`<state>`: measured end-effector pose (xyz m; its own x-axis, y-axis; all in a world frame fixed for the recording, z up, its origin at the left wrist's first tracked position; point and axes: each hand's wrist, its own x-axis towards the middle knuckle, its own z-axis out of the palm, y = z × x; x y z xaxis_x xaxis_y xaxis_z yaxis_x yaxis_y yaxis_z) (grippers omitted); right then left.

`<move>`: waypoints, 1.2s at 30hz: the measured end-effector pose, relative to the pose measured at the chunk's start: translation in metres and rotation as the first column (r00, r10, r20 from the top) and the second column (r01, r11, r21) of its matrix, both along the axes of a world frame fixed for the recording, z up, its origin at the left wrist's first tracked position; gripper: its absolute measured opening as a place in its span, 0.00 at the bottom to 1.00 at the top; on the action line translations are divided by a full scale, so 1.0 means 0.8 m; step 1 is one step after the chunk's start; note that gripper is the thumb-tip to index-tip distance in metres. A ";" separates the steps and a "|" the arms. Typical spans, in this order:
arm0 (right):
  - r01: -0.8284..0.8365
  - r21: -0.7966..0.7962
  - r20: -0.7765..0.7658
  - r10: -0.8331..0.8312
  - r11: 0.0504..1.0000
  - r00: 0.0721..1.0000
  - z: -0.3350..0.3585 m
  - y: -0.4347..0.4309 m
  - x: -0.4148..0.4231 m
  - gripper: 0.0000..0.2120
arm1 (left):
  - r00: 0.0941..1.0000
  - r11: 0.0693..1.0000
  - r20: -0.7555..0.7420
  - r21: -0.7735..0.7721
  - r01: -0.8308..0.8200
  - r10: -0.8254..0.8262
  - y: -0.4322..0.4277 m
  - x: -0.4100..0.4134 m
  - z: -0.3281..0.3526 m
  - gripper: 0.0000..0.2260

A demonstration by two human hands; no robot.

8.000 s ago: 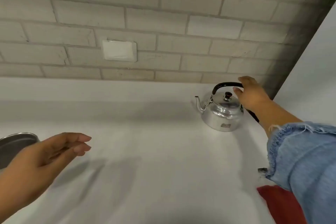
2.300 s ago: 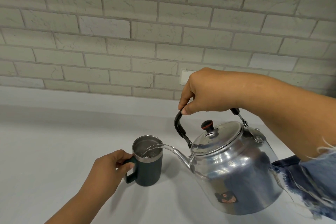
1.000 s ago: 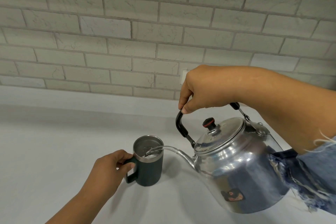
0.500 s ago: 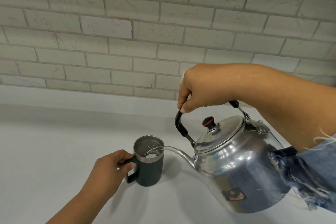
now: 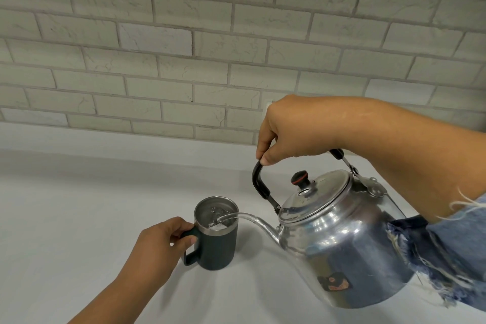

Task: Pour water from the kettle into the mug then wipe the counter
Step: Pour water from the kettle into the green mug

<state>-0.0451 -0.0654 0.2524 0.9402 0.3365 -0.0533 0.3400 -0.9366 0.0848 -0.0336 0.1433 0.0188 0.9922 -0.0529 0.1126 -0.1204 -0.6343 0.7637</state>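
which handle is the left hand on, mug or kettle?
The mug handle: the left hand grips that dark loop on the counter. The kettle handle, the black arch above its lid, is held by the right hand.

We've got open counter [image 5: 65, 218] to the left & behind the mug [image 5: 216, 234]. Right side's blocked: tilted kettle [image 5: 349, 244] w/ spout over mug rim, right hand [image 5: 292, 129] above it. Left hand [image 5: 157, 247] blocks the mug's handle side; brick wall [image 5: 184, 47] bounds the back.
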 end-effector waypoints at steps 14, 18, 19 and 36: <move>0.017 0.066 -0.013 -0.017 0.998 1.000 -0.019 -0.005 0.006 0.09 | 1.000 1.000 -0.011 0.002 -0.007 0.007 -0.002 -0.002 0.003 0.05; 0.022 0.093 -0.004 -0.022 0.995 1.000 -0.022 -0.006 0.007 0.09 | 1.000 1.000 -0.009 0.000 -0.001 0.001 -0.001 -0.002 0.003 0.05; 0.024 0.107 -0.002 -0.024 0.994 1.000 -0.025 -0.007 0.006 0.09 | 1.000 1.000 -0.007 0.000 0.000 0.000 -0.001 -0.001 0.002 0.05; 0.192 0.542 -0.046 -0.199 0.818 0.979 -0.083 -0.069 -0.020 0.08 | 1.000 1.000 -0.009 0.008 -0.003 0.003 -0.001 0.000 0.000 0.07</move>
